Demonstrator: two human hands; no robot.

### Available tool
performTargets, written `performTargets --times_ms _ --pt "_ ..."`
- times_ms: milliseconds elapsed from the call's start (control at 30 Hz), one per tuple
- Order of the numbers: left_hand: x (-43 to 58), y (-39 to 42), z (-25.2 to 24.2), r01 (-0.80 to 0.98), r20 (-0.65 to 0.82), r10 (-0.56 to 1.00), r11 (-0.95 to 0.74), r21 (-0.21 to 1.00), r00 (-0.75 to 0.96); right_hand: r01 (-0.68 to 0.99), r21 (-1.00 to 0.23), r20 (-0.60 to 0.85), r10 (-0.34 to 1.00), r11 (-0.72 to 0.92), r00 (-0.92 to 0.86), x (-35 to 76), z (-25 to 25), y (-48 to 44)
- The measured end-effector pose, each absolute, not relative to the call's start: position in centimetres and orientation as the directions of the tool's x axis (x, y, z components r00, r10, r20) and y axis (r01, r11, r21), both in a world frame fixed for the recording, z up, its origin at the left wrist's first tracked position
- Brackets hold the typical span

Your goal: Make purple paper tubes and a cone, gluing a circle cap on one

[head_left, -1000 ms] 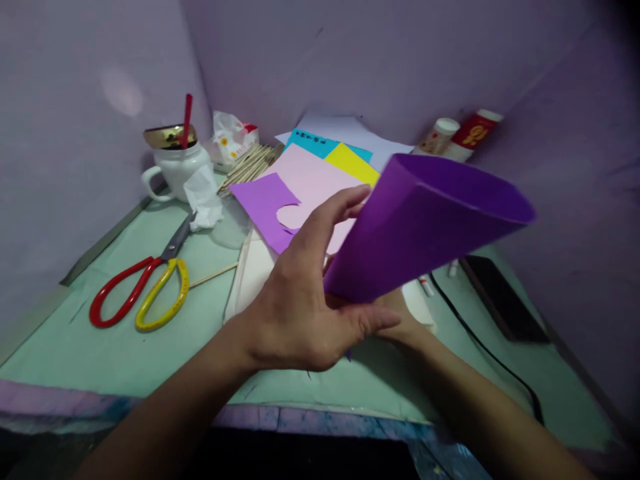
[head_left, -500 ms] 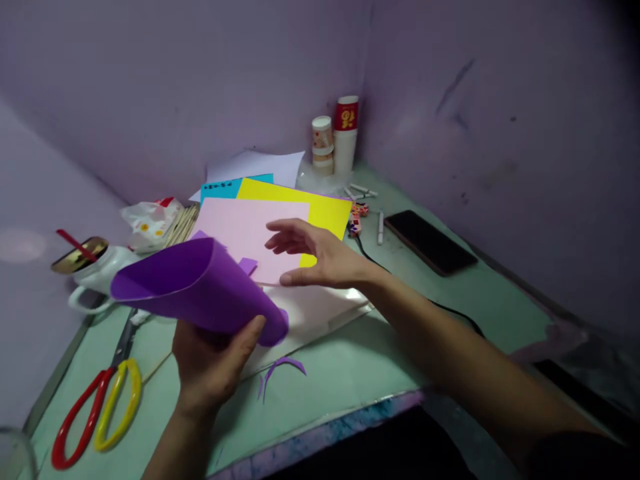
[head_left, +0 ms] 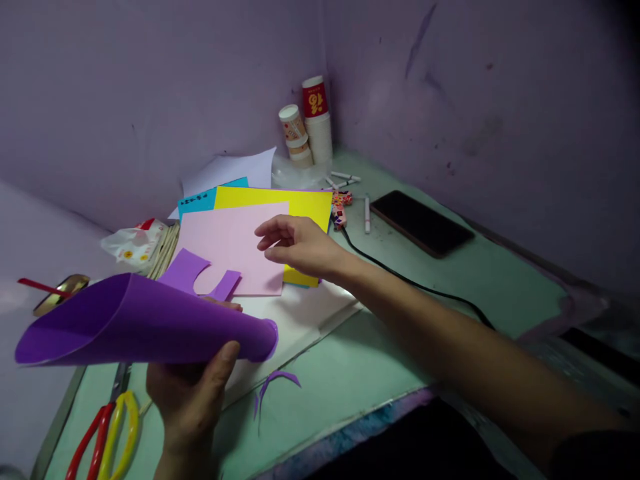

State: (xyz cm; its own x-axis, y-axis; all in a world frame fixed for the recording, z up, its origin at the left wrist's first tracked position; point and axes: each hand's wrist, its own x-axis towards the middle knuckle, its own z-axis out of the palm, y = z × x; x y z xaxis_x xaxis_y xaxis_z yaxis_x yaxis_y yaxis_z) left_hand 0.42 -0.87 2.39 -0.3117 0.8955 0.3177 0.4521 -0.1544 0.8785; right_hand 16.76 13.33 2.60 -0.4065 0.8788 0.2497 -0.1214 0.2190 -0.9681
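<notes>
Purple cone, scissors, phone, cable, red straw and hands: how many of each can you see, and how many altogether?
Purple cone: 1
Scissors: 1 pair
Phone: 1
Cable: 1
Red straw: 1
Hands: 2, left hand and right hand
Total: 7

Past the hands (head_left: pixel 303 245), a dull purple back wall (head_left: pixel 165 73) rises and meets the right wall (head_left: pixel 500 107) in an upright corner (head_left: pixel 324 43). The right wall is marked: a long dark scuff (head_left: pixel 420 40) high up, a fainter smudge close by, and small dark specks lower down. Out to the left of the hands, a paler left wall (head_left: pixel 30 233) slants in. Beneath the hands, the worktop (head_left: pixel 360 353) wears a pale green covering with a mottled pink, purple and blue border (head_left: pixel 365 430) along its near edge. The light is dim and soft, with a faint glow on the right wall; right of the hands, the area beyond the worktop is dark and indistinct.
</notes>
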Motion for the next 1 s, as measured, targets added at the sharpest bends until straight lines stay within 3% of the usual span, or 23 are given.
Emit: performTargets --times_ms 100,200,367,533,667,900,1000 --pt "1.3 -0.5 2.6 0.386 0.387 0.822 -0.225 0.895 -0.418 -0.081 -0.966 0.257 0.881 0.245 -0.397 16.6 2.5 13.2" --pt "1.8 -0.4 2.6 0.364 0.362 0.813 -0.201 0.909 -0.456 -0.053 -0.963 0.262 0.871 0.264 -0.416 16.5 2.4 13.0" --pt "1.5 -0.5 2.2 0.357 0.312 0.837 -0.152 0.922 -0.449 0.02 -0.968 0.217 0.877 0.25 -0.429 16.3 2.2 12.8" --pt "1.2 0.0 1.7 0.306 0.384 0.815 -0.268 0.914 -0.434 0.057 -0.967 0.196 0.87 0.248 -0.452 16.2 2.2 12.9" --pt "1.4 0.1 1.7 0.289 0.371 0.81 -0.26 0.921 -0.454 0.069 -0.965 0.192 0.86 0.254 -0.473 16.1 1.9 13.0" --pt "1.5 -0.7 2.2 0.313 0.388 0.83 -0.274 0.909 -0.401 0.183 -0.946 0.082 0.742 0.269 -0.665 16.2 1.3 12.5" --pt "1.4 -0.7 1.9 0.37 0.428 0.816 -0.287 0.884 -0.389 0.091 -0.927 0.164 0.611 0.364 -0.775 16.6 2.1 11.7"
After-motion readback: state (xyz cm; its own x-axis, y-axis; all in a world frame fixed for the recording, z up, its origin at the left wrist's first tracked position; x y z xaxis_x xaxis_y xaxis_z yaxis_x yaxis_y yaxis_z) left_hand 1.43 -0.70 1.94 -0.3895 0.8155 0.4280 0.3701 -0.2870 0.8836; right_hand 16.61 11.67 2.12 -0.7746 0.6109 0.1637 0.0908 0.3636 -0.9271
